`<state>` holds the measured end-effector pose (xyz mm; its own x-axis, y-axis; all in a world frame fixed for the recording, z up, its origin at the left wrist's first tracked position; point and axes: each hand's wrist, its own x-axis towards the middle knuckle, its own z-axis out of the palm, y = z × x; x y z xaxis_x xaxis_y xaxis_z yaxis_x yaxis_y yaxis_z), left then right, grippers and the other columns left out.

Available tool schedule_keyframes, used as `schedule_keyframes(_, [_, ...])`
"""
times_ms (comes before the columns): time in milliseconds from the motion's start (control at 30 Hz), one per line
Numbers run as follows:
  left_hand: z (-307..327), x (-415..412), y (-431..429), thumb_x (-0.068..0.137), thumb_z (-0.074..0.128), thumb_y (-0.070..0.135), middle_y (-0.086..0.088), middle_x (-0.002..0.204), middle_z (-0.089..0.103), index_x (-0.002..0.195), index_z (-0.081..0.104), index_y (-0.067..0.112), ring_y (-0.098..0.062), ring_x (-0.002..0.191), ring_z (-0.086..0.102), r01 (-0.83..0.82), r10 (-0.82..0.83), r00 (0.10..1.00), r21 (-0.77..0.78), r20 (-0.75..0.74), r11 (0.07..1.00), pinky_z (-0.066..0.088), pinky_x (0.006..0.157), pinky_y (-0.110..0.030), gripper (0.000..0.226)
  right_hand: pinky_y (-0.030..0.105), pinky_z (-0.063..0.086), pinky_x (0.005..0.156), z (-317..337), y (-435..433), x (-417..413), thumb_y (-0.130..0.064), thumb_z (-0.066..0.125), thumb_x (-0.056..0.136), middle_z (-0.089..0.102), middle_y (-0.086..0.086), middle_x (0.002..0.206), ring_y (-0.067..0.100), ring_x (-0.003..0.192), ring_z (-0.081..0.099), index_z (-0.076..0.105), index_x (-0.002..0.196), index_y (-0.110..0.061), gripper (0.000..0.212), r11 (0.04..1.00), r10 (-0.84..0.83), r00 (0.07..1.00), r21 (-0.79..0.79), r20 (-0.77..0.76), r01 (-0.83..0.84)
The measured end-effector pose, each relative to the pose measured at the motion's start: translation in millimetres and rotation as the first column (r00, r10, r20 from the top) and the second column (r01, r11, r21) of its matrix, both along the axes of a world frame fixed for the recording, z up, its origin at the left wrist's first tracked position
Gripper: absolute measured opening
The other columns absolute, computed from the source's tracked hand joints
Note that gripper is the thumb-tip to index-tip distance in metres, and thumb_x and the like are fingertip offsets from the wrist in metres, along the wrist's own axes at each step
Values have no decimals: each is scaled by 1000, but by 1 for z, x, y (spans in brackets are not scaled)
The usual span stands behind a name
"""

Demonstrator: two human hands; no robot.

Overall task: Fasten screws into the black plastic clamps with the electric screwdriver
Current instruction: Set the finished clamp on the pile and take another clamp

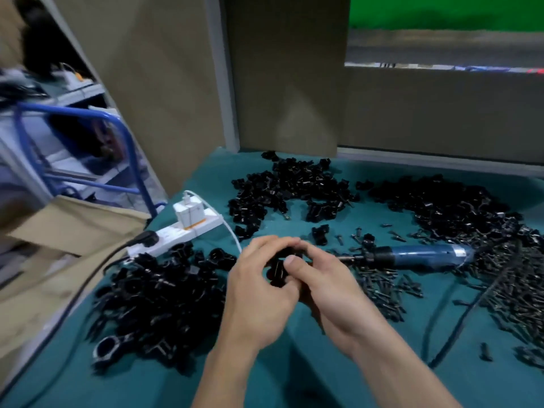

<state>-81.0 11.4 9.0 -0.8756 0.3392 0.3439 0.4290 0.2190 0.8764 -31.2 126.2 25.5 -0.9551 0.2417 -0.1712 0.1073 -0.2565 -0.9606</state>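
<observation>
Clamp [278, 272] between curled left hand [259, 293], right hand [326, 290]

Electric screwdriver [418, 255] lies right of both hands, power strip [179, 231] left

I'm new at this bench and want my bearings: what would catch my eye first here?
First, the two hands in the middle: the left hand and right hand together pinch one black clamp above the green cloth. Around them lie heaps of clamps, at left, far centre and right. The blue electric screwdriver lies unheld to the right of the hands, with loose screws scattered near it.
</observation>
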Motion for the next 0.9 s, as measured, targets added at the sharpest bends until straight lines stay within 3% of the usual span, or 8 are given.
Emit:
schedule_keyframes(100, [-3,-7,-60,69,75,21,16,118,73,113,73,51,-8,109,71,-107,85,978,113,190,988,57,96,-41,54,40,56,86,-5,-40,-30,-9,56,105,72,19,99,25,88,65,61,126,-21,25,991,124,991,47,43,-126])
schedule_keyframes(167, [-8,-11,-91,64,78,30,22,112,74,111,72,54,-2,99,72,-313,285,932,102,223,944,59,92,-37,53,40,53,85,-7,-71,-51,-8,57,104,73,25,102,26,87,65,61,119,-20,19,978,191,980,74,60,-196])
schedule_keyframes(267, [-15,-16,-118,70,85,32,24,111,67,118,70,44,-7,102,67,-605,608,794,-72,20,793,54,95,-32,52,38,57,85,-12,-112,-77,-9,60,98,79,10,97,22,84,71,74,99,-23,19,952,186,979,231,89,-201])
schedule_keyframes(333, [-22,-22,-130,79,84,22,10,119,66,125,70,30,-20,114,61,-693,689,719,-180,-95,698,47,103,-38,49,33,57,88,-15,-131,-91,-15,65,92,79,-9,92,10,90,73,78,93,-30,20,905,193,976,368,97,-215])
schedule_keyframes(467, [-35,-36,-142,98,63,20,-4,144,61,142,61,16,-26,137,48,-632,654,751,-390,-93,670,33,119,-45,44,-2,40,76,-20,-150,-103,-23,64,83,69,-40,91,-24,94,57,75,106,-46,34,747,276,958,611,74,-262])
schedule_keyframes(533, [-41,-41,-148,104,50,27,-4,153,54,148,56,16,-26,146,41,-613,635,765,-429,-112,663,27,123,-44,46,-6,36,78,-21,-152,-103,-26,62,83,64,-44,91,-26,99,55,71,117,-49,42,700,322,945,657,60,-281])
schedule_keyframes(733, [-47,-39,-160,105,23,52,6,169,30,163,30,27,-15,158,17,-574,618,783,-454,-61,682,10,130,-37,64,10,51,79,-19,-115,-96,-16,65,86,71,-38,99,-8,94,68,74,110,-48,41,713,248,968,682,-31,-161])
schedule_keyframes(900, [-43,-26,-148,104,36,50,9,169,26,162,31,27,-7,158,7,-648,662,740,-395,-121,651,10,131,-39,62,29,49,42,-17,-53,-103,-12,63,93,77,-21,86,23,50,61,76,103,-45,37,684,95,995,725,22,-81])
